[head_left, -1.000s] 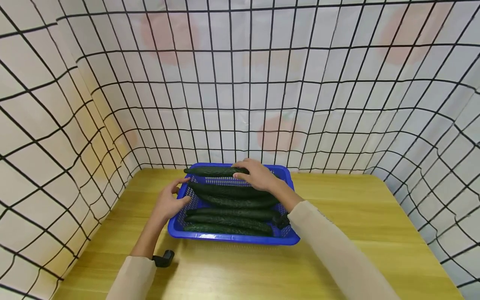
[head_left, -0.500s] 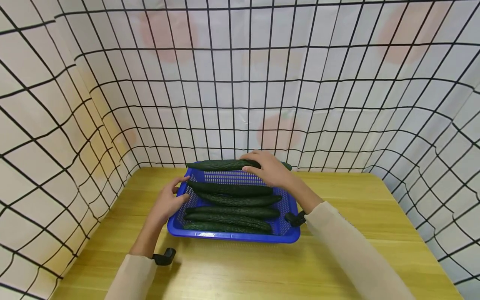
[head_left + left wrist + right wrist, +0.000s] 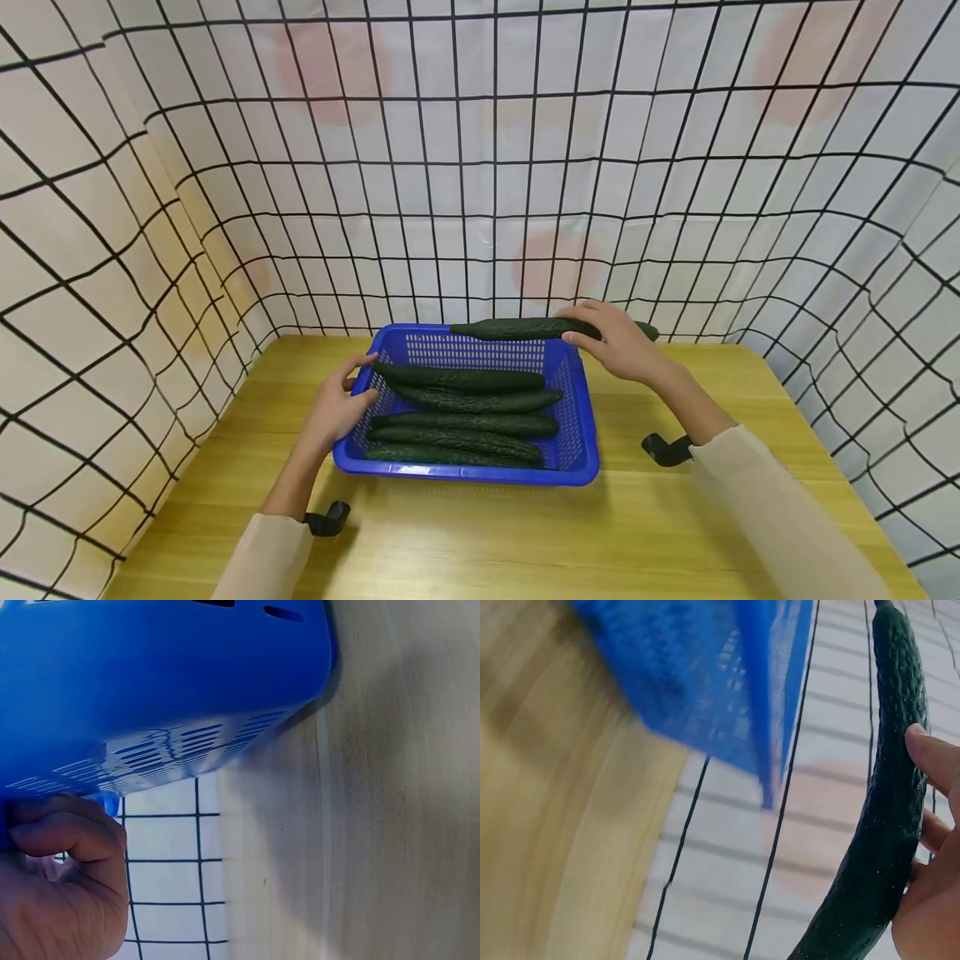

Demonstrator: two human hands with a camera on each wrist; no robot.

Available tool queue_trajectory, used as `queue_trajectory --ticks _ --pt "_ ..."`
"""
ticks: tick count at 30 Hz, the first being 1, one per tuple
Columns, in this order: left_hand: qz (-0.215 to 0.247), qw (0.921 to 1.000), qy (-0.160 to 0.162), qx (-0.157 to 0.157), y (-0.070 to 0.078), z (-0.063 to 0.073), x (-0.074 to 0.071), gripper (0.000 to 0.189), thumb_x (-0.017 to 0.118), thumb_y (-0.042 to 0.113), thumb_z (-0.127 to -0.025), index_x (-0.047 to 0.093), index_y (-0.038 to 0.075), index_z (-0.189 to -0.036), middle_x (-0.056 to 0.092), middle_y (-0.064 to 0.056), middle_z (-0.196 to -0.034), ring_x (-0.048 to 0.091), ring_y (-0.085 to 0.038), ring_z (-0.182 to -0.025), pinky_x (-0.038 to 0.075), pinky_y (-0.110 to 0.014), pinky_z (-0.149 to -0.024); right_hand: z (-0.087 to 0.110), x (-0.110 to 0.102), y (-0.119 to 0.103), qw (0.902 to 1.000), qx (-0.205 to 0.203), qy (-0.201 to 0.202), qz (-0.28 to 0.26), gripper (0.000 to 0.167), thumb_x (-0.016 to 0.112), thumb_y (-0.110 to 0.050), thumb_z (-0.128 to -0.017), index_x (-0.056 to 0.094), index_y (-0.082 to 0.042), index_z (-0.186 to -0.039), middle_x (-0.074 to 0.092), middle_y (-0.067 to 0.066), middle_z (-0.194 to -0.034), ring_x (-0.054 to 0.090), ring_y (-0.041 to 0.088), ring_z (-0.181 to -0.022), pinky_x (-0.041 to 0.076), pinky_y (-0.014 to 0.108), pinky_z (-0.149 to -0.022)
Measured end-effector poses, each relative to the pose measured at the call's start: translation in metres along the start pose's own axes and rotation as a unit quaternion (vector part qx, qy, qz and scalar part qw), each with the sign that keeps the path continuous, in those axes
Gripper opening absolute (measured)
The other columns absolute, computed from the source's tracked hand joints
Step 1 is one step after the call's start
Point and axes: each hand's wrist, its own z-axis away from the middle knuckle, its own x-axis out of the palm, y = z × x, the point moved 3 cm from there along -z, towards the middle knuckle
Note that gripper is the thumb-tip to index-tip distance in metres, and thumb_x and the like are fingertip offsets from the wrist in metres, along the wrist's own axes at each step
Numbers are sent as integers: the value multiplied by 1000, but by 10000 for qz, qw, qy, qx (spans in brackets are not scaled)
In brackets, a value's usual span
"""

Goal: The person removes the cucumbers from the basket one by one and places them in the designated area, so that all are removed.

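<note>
A long dark green cucumber (image 3: 517, 329) is in my right hand (image 3: 618, 342), gripped between thumb and fingers above the back right corner of the basket. In the right wrist view the same cucumber (image 3: 889, 795) hangs clear of the basket wall, and my fingers (image 3: 934, 761) lie along its side. Several more cucumbers (image 3: 472, 402) lie lengthwise in the blue plastic basket (image 3: 465, 473). My left hand (image 3: 341, 404) holds the basket's left rim. Curled fingers (image 3: 67, 832) show against the basket wall in the left wrist view, where part of the hand is cut off.
The basket stands on a wood-grain table (image 3: 480, 542). Black grid mesh (image 3: 480, 208) over white sheeting closes off the back and both sides. A wrist camera (image 3: 327, 519) sits on the left wrist and another camera (image 3: 666, 450) on the right.
My right hand has raised the cucumber from the back of the basket and carried it rightward, partly past the right rim. The left hand and the basket have stayed nearly still.
</note>
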Motion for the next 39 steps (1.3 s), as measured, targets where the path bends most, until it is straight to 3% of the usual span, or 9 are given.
queue_trajectory --ticks 5,11,16,25,32,39 --pt "-74 9999 98 -13 -1 0 -2 64 64 18 -94 47 29 -155 62 -29 -137 66 -39 -113 59 -54 -88 23 -13 25 9997 188 79 129 43 55 -31 -107 57 -12 -145 56 19 -143 46 44 -136 35 66 -110" --pt "-284 9992 283 8 -6 1 -3 63 65 21 -93 50 33 -153 68 -21 -120 66 -32 -98 58 -39 -78 53 -26 48 9990 435 67 105 44 55 -30 -107 56 -10 -146 55 20 -143 45 45 -135 36 67 -108" --pt "-88 9992 385 18 -8 1 -3 63 66 18 -91 53 33 -151 70 -21 -115 67 -28 -90 57 -33 -70 77 -35 67 9980 594 78 186 44 55 -28 -107 55 -8 -145 53 23 -144 43 49 -135 35 69 -105" --pt "190 9989 420 -34 -8 1 -3 62 65 15 -92 53 33 -151 70 -24 -117 69 -27 -89 60 -35 -70 111 -45 109 9966 694 197 401 44 57 -26 -106 55 -3 -144 54 27 -141 46 52 -128 37 70 -97" --pt "198 9989 425 -29 -6 0 -2 62 65 15 -92 54 32 -151 71 -23 -114 68 -27 -86 59 -33 -68 132 -42 141 9969 646 223 379 41 60 -18 -104 56 3 -139 54 32 -140 45 55 -126 37 70 -96" --pt "205 9990 407 -37 -5 0 0 63 65 16 -92 53 33 -151 71 -22 -115 66 -26 -88 57 -32 -69 140 -27 166 9969 720 -142 287 43 58 -20 -105 55 3 -141 53 33 -142 44 55 -129 39 69 -97"
